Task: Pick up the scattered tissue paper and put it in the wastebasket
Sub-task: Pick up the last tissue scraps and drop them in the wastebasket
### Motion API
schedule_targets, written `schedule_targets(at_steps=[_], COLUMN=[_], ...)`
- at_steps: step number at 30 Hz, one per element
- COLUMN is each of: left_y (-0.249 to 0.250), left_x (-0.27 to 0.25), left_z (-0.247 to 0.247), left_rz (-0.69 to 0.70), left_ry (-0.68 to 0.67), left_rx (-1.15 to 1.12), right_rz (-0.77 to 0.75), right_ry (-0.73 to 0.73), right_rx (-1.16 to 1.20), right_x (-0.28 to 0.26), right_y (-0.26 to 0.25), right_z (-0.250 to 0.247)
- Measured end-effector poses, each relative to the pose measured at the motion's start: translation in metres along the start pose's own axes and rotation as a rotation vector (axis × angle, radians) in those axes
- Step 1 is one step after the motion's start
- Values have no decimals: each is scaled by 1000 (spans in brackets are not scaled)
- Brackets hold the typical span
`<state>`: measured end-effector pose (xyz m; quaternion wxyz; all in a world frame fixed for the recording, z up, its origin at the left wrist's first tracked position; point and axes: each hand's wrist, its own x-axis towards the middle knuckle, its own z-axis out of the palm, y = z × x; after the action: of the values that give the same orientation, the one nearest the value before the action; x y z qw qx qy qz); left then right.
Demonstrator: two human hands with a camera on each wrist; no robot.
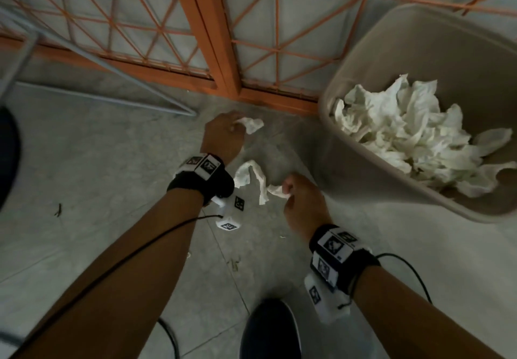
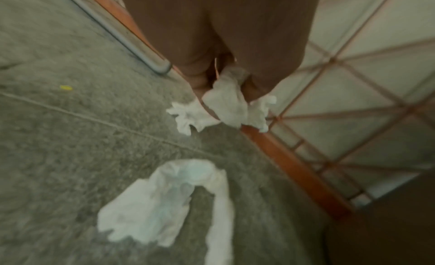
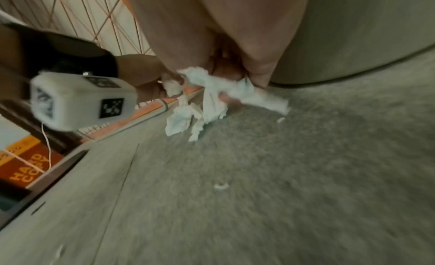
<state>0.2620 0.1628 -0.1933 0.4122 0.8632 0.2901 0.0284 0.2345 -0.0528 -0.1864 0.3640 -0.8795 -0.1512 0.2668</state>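
My left hand [image 1: 223, 137] is out over the grey floor [image 1: 98, 148], near the foot of the orange lattice panel [image 1: 215, 36], with its fingers curled round a small crumpled tissue [image 1: 251, 124]; in the left wrist view the tissue bulges out of my closed fingers on both sides. My right hand [image 1: 300, 204] is nearer to me and a little to the right, pinching one end of a long twisted tissue strip [image 1: 256, 178] whose other end arches to the left toward my left wrist. I cannot tell whether that far end touches the floor. The right wrist view is blurred, but it shows the strip gripped between thumb and fingers, with loose folds hanging below them.

The wastebasket [image 1: 436, 50], beige, is at the right, its opening tilted toward me, and a pile of white crumpled tissues [image 1: 414, 134] lies inside it. My right hand is just beside its near left wall. A dark shoe toe [image 1: 270, 328] shows at the near edge.
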Motion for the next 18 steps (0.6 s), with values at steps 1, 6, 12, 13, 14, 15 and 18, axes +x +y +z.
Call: schedule_targets(at_steps=[1,6,12,13,14,15,18], left_y=[-2,-4,-22,-24,-21,-18,-1], left_x=[-6,-49,-92,-99,-106,-111,-127], left_z=[-6,-18,10,16,21,26,34], left_rz=[-56,-146,-152,-155,-152,-150,-200], left_ry=[48,221,-68,-94,-111,-120,-119], left_rx=[-127,-307,82,94,99,92,-15], right_rz=[-19,-47,-115,-101,-78,-58,88], right_ry=[11,-172,-198,-184,-185,-185,-175], right_rx=[61,-84,-252,-228,-218,-180,156], right_x=[5,32,38,37,35,33,16], right_y=[-5,-25,-18,-16,-16,-14,-13], right_z=[1,15,44,45,44,45,40])
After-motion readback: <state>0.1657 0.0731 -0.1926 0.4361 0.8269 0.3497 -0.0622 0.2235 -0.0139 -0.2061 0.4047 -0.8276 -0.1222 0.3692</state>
